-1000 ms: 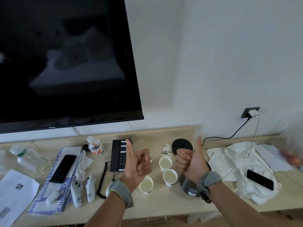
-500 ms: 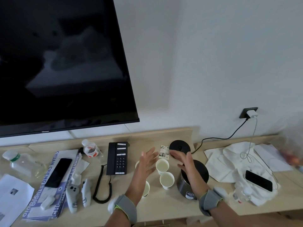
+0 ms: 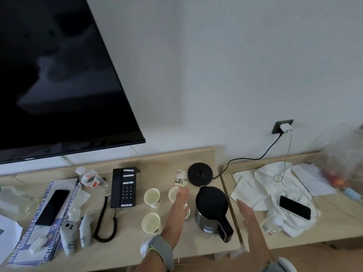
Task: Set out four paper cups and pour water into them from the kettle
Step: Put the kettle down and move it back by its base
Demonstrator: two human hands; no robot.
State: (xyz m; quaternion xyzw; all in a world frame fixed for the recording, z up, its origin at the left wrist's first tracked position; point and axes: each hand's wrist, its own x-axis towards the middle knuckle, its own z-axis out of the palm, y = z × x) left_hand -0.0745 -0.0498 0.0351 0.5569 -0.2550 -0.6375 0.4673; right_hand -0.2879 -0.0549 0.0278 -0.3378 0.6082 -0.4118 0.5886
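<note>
Paper cups stand on the wooden desk [image 3: 129, 248]: one at the back left [image 3: 151, 196], one in front of it [image 3: 150, 222], and a third [image 3: 173, 193] partly behind my left hand [image 3: 179, 205]. A fourth cup [image 3: 187, 213] shows only as a sliver beside that hand. The dark kettle [image 3: 212, 209] with a black lid sits off its round base [image 3: 200, 173], handle toward me. My left hand is flat and open above the cups. My right hand [image 3: 246, 213] is open too, hovering just right of the kettle, holding nothing.
A black desk phone [image 3: 123, 187] with coiled cord lies left of the cups. Farther left are a brochure with a smartphone [image 3: 53, 207], two controllers [image 3: 75, 234] and plastic bottles. White cloths with another phone [image 3: 294, 207] lie at the right. A TV hangs above.
Both hands went from thumbs-up fists to flat open hands. The left now stretches over the cups; the right has moved off the kettle to its right side. The view has tilted.
</note>
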